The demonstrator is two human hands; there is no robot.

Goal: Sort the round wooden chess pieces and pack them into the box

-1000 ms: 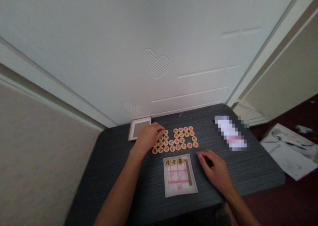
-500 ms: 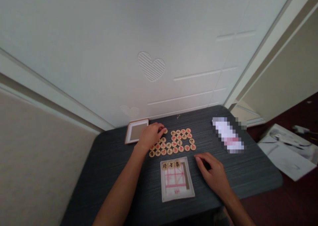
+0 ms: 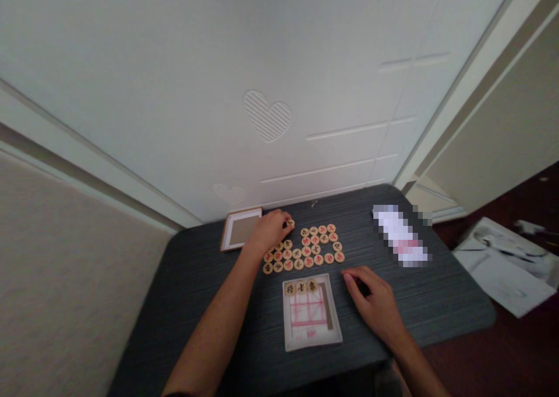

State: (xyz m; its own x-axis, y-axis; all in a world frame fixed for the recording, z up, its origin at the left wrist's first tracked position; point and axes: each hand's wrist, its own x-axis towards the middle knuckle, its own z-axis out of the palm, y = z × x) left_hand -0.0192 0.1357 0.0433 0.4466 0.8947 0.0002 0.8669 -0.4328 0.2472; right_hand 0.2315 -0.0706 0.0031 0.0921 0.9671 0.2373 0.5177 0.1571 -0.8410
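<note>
My left hand (image 3: 271, 231) is closed around the edge of a round wooden piece (image 3: 290, 224) with a dark character, at the back left of the laid-out pieces. Rows of similar round pieces (image 3: 308, 262) with red or dark characters lie on the dark table (image 3: 428, 304); my left hand covers part of them. Nearer to me sits a white tray (image 3: 312, 343) with pink lines inside and three dark-lettered pieces (image 3: 301, 287) along its back edge. My right hand (image 3: 371, 295) rests on the table right of the tray, thumb and index finger pressed together, nothing visible between them.
A brown-edged box lid (image 3: 223, 237) lies at the back left of the table. A blurred white and pink object (image 3: 402, 237) lies at the back right. A white wall panel (image 3: 196, 123) stands behind the table. A white box (image 3: 506, 269) is on the floor at the right.
My left hand has moved slightly up and away, and the piece at its fingertips has shifted a little toward the back of the table. My right hand has hardly moved.
</note>
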